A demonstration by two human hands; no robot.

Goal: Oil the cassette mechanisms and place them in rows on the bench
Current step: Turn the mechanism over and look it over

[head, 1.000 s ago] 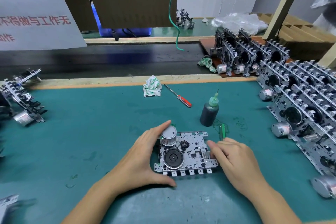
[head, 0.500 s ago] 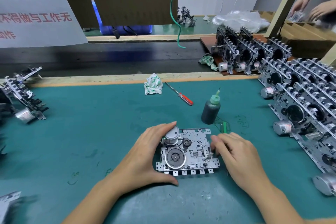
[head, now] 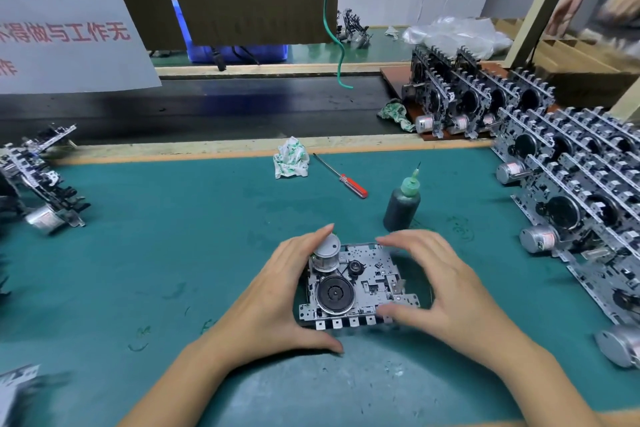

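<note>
A metal cassette mechanism (head: 367, 284) with a black flywheel and a silver motor lies flat on the green bench mat (head: 173, 236). My left hand (head: 277, 302) grips its left side, index finger by the motor and thumb at the front edge. My right hand (head: 446, 291) grips its right side, fingers arched over the back edge and thumb on the front corner. A dark oil bottle (head: 401, 206) with a green nozzle stands just behind.
Rows of mechanisms (head: 581, 204) stand along the right side, more on a brown board (head: 478, 97). Other mechanisms (head: 41, 184) lie at the left. A red screwdriver (head: 346, 178) and a crumpled cloth (head: 291, 161) lie near the back edge. Another person's hands (head: 588, 0) move at top right.
My right hand has moved from the mechanism's right edge to span it, fingers now reaching over the back and thumb at the front. My left hand has kept its hold.
</note>
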